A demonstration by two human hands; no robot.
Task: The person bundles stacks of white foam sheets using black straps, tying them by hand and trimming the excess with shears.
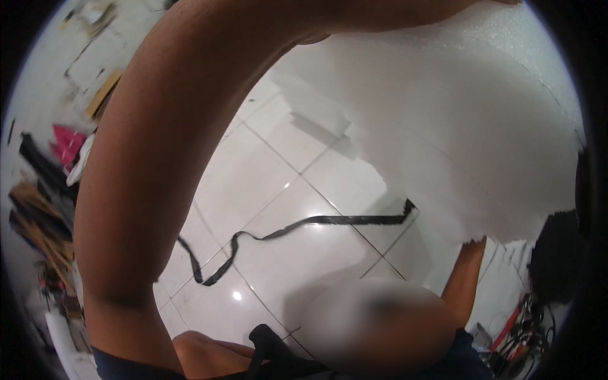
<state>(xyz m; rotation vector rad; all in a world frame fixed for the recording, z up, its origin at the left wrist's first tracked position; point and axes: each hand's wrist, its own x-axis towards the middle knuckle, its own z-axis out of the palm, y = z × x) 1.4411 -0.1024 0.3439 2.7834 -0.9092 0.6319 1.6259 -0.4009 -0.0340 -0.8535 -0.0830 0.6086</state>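
Note:
A large white, slightly see-through sheet (456, 126) with ragged edges fills the upper right; I cannot tell whether it is foam or plastic wrap. From the lower left my left arm (152, 158) arches up and across the top, along the sheet's upper edge. My left hand lies almost wholly at or beyond the top border, so its grip is hidden. Low on the right, my right forearm (467, 275) rises behind the sheet's lower edge. The sheet covers that hand and its fingers.
A black strip (285, 229) winds over the white tiled floor (272, 152). Along the left lie a pink item (66, 144), a cardboard piece (103, 95) and mixed clutter. Red and black cables (522, 335) lie at the lower right, below a dark object (557, 259).

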